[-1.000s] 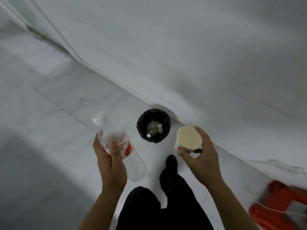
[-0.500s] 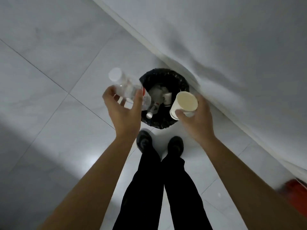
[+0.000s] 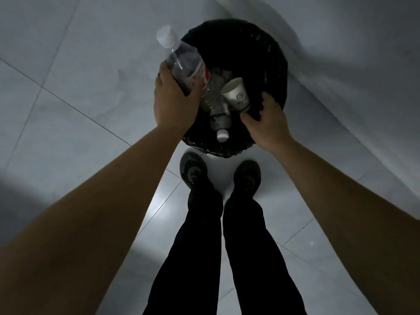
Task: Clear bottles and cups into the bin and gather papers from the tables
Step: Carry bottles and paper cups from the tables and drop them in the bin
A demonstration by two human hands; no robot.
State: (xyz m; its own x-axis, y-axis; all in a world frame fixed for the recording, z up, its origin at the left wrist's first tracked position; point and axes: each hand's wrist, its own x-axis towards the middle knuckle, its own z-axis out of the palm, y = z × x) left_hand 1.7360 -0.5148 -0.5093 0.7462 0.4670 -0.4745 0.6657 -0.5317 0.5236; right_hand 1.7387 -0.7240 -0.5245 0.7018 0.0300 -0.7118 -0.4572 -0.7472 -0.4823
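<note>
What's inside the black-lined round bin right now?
A clear plastic bottle with a white cap and a white paper cup show inside the black-lined bin. The left hand and its red-labelled clear bottle cover the left side; deeper contents are too dark.

A clear, smooth plastic bottle (image 3: 183, 62) is glinting beside a matt paper cup (image 3: 236, 95), a crinkled glossy bin liner (image 3: 272, 53) is gleaming, and polished floor tiles (image 3: 68, 123) are reflecting light.

Plain indoor room, exact kind unclear: pale tiled floor (image 3: 68, 110), bare white wall (image 3: 363, 53), black-lined bin (image 3: 276, 53) against it.
</note>
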